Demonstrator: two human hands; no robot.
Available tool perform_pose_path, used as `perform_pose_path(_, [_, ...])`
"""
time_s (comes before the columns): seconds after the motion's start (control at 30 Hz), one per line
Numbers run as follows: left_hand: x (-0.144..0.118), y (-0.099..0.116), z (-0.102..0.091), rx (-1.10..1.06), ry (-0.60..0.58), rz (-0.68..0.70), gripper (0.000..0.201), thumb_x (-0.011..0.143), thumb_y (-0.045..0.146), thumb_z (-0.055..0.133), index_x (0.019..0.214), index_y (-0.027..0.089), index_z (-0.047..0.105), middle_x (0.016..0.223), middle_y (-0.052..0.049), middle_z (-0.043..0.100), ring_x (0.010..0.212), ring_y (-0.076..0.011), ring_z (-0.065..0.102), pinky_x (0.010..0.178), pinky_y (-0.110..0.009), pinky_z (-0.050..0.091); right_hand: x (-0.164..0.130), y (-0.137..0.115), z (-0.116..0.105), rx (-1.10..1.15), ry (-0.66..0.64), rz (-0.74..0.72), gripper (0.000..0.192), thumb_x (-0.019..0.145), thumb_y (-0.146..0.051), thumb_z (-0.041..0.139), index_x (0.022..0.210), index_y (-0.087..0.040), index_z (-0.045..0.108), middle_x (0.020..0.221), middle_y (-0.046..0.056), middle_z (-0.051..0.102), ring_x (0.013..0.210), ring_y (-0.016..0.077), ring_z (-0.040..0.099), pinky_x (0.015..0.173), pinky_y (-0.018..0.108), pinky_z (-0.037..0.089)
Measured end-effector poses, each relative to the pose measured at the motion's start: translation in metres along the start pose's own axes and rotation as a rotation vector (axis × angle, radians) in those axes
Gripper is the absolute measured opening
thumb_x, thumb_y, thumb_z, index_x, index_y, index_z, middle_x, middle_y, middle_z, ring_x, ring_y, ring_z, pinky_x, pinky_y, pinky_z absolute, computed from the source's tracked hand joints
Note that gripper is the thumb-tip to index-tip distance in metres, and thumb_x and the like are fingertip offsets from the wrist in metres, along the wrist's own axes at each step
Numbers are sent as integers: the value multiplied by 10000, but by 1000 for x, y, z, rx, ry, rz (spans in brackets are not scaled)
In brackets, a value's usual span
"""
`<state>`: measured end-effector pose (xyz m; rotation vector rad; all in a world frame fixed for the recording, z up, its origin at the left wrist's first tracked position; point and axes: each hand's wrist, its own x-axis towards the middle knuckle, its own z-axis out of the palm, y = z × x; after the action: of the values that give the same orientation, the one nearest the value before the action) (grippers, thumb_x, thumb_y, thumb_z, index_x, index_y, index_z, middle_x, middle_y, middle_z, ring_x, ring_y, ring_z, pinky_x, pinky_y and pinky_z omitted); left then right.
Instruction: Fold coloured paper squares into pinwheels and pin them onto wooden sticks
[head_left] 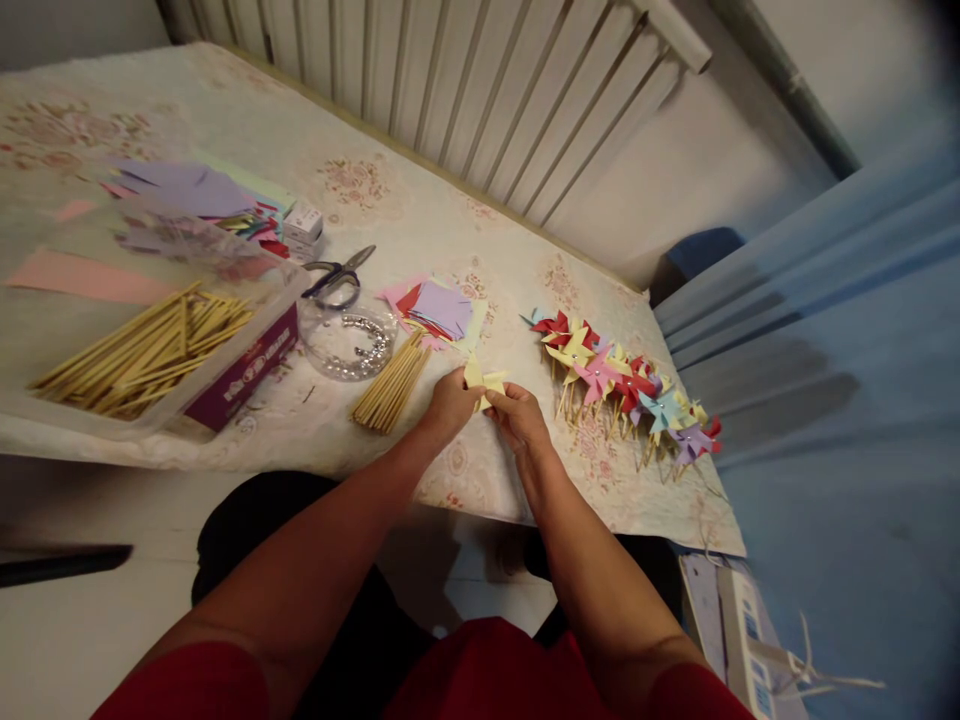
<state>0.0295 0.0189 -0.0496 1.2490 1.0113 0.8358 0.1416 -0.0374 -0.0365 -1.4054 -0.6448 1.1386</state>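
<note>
Between both hands is a pale yellow paper pinwheel (486, 382) with its blades partly folded. My left hand (453, 398) pinches its left side, and my right hand (519, 412) grips the lower right side with the fingers closed. Just left of the hands lies a bundle of thin wooden sticks (391, 385). Beyond them sits a stack of coloured paper squares (444, 308). A round clear dish (349, 345) of shiny silver pins or beads stands to the left. To the right, several finished pinwheels (600, 372) on sticks lie in a row.
Scissors (341, 280) lie behind the dish. A clear plastic box (289, 335) at the left holds many sticks. Small white boxes (303, 228) and paper sheets (176, 190) are behind it. A radiator (480, 90) runs along the wall; a blue curtain (847, 350) hangs at the right.
</note>
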Motion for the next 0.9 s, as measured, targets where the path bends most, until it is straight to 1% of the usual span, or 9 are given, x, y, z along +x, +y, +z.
perform_pose_path(0.2, [-1,0,0,42,10,15,228,690,129,630,910,121,689,813,-50,709,801,-181,611,746,-277,495,0,1,0,-27,4,-5,263,522,-336,804,674,-179,658,657,-8,648,564,104,498,515,229,368])
perform_pose_path(0.37, [-1,-1,2,62,17,13,216,693,126,631,903,121,682,812,-53,705,798,-181,607,735,-273,491,1,3,-2,-5,-7,-8,254,531,-324,798,683,-169,666,664,-8,648,560,89,495,519,221,359])
perform_pose_path(0.57, [-2,-2,3,25,-20,17,210,710,134,605,904,120,681,802,-48,698,792,-176,606,733,-274,493,2,2,-3,9,-12,14,242,555,-315,797,700,-168,671,677,-5,661,571,97,527,531,222,391])
perform_pose_path(0.77, [0,-4,1,-49,-102,5,210,693,128,610,889,116,686,801,-51,696,768,-173,608,722,-276,493,2,4,-6,65,-14,13,217,569,-275,813,685,-175,659,655,-18,656,569,94,546,539,215,426])
perform_pose_path(0.9, [1,-6,-1,-63,-103,-21,232,674,147,639,898,109,686,785,-45,692,750,-166,603,699,-266,487,3,8,-7,113,-22,12,249,547,-261,838,723,-179,683,694,-14,686,598,104,584,566,216,474])
